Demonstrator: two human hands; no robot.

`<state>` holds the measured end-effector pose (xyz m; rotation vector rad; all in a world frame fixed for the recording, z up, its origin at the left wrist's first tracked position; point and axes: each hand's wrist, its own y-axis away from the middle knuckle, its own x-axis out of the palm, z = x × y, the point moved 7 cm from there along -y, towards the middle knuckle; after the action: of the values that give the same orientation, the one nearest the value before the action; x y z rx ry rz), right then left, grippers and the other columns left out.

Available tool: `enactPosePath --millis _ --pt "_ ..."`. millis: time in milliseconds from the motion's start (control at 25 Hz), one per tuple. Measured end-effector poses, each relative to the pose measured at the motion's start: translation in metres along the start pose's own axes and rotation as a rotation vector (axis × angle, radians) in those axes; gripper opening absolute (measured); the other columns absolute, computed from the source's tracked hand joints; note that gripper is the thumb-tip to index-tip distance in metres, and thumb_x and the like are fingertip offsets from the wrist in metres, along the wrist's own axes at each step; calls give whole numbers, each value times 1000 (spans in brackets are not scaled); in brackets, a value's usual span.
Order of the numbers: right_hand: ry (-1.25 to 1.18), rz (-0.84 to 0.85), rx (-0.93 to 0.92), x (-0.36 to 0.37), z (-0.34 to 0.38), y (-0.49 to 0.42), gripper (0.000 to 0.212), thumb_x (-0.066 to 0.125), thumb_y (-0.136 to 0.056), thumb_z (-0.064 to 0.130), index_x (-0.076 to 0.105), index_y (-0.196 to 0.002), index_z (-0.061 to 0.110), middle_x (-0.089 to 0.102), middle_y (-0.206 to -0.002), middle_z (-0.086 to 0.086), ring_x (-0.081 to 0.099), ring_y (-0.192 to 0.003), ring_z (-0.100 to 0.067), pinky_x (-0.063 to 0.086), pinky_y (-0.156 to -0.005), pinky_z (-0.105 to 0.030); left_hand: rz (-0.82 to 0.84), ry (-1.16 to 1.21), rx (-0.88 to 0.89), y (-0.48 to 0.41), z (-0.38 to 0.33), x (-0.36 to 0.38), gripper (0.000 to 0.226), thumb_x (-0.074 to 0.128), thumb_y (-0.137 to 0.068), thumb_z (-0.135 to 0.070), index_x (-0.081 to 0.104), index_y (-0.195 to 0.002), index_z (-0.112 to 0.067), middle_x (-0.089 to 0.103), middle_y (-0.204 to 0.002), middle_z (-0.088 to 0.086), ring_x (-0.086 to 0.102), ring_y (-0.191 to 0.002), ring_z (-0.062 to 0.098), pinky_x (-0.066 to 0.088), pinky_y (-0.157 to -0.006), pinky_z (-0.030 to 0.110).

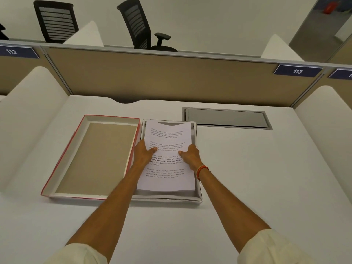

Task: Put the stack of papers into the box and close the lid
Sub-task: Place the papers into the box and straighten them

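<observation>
A stack of white printed papers lies inside the shallow grey-white box at the middle of the desk, its far end slightly raised and curled. My left hand grips the stack's left edge, thumb on top of the sheets. On the stack's right edge my right hand does the same, an orange band on its wrist. The lid, red outside with a brown cardboard inside, lies upside down, touching the box's left side.
The white desk has curved white side dividers and a tan back partition. A grey metal cable hatch sits behind and to the right of the box. Black office chairs stand beyond the partition.
</observation>
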<state>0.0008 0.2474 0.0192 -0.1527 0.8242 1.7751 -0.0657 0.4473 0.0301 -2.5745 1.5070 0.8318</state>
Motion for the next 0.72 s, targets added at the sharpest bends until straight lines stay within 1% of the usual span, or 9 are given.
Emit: enactPosePath --millis 160,240,360,520,720 --pt "29 -16 4 10 -3 1 17 58 -95 12 57 -107 2 64 -122 -19 65 -107 -33 51 -76 -27 18 7 -14 -4 10 1 50 70 -86 -12 53 -132 -4 60 -135 16 61 -119 36 53 -94 44" --pt "46 -23 6 14 -5 0 22 57 -95 12 57 -112 -2 64 -122 -19 65 -107 -33 50 -75 -26 24 4 -26 -6 13 3 48 70 -87 -13 53 -131 -5 61 -135 16 63 -118 36 53 -92 43" --pt "69 -31 14 16 -10 -3 27 57 -95 12 54 -117 -5 63 -123 -19 64 -108 -33 51 -77 -29 30 27 -54 -8 18 8 45 69 -87 -12 53 -128 -3 61 -134 18 63 -116 37 54 -92 45" --pt "77 -41 18 14 -13 -9 28 57 -95 12 54 -116 -6 63 -122 -20 64 -108 -35 54 -85 -35 24 26 -58 -11 21 12 44 71 -86 -10 54 -126 -1 62 -132 19 63 -115 38 54 -92 46" --pt "65 -33 48 19 -16 -13 34 56 -96 12 48 -124 -5 59 -128 -21 60 -114 -34 50 -83 -31 25 14 -53 -14 24 13 45 70 -86 -13 54 -126 -1 61 -132 19 63 -116 38 53 -93 46"
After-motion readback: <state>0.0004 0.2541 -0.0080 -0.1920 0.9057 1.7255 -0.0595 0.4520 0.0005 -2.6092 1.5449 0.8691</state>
